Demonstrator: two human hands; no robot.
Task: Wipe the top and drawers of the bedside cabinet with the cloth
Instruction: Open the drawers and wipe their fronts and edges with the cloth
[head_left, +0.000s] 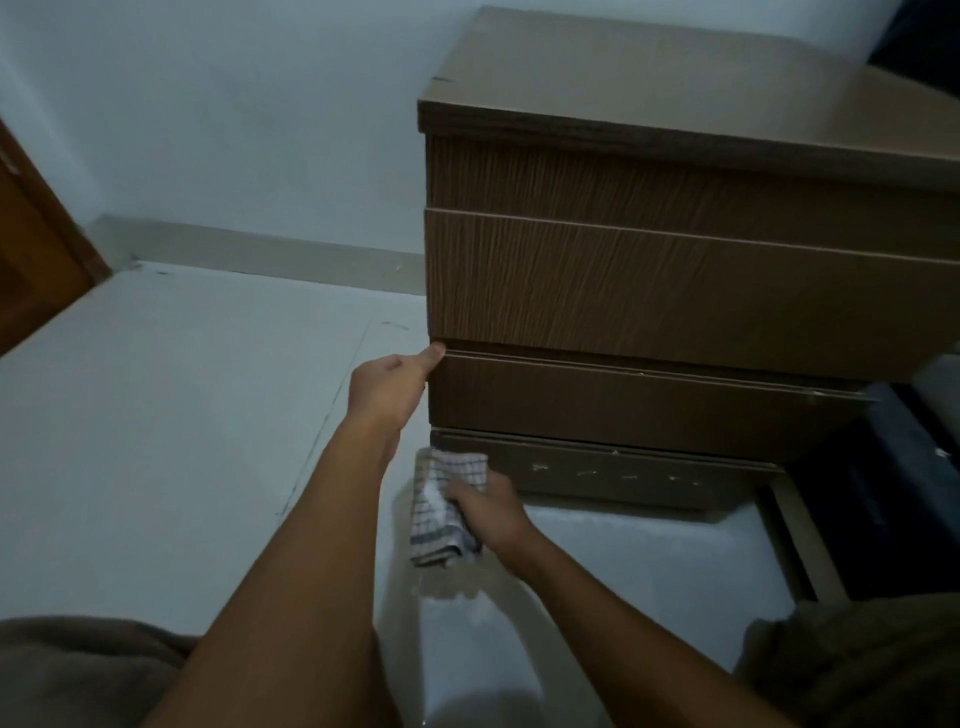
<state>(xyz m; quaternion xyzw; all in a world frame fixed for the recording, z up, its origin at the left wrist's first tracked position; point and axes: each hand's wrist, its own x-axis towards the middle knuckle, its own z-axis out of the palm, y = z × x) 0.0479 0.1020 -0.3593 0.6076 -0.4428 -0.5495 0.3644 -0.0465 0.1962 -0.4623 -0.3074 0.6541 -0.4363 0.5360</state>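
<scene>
A white tiled floor (182, 415) fills the left half of the view and meets a pale wall (234, 130) along a grey skirting strip (260, 254). A brown wooden door (36, 249) leans in at nine o'clock. At four o'clock, a pale rail (800, 545) and a dark mass too dim to identify (883, 493) crowd the cabinet's right flank. Grey-brown cloth-covered knees (78, 670) show in both bottom corners.

The brown wood-grain bedside cabinet (675, 291) stands at one to three o'clock, its flat top (597, 78) bare. Under that are a tall upper drawer front (649, 286), a shorter lower drawer front (623, 400) and a scuffed base panel (623, 475).

The left hand (387, 382) reaches to the cabinet's left corner, its thumb tip touching the gap between the two drawer fronts. Its fingers are hidden, so I cannot tell how far it is open or whether it grips anything.

The right hand (491, 512) sits lower, at six o'clock from the left hand, fingers curled around a bunched white checked cloth (436, 519). The cloth juts out at nine o'clock from that hand. Its upper end touches the left end of the base panel and its lower end hangs near the floor.
</scene>
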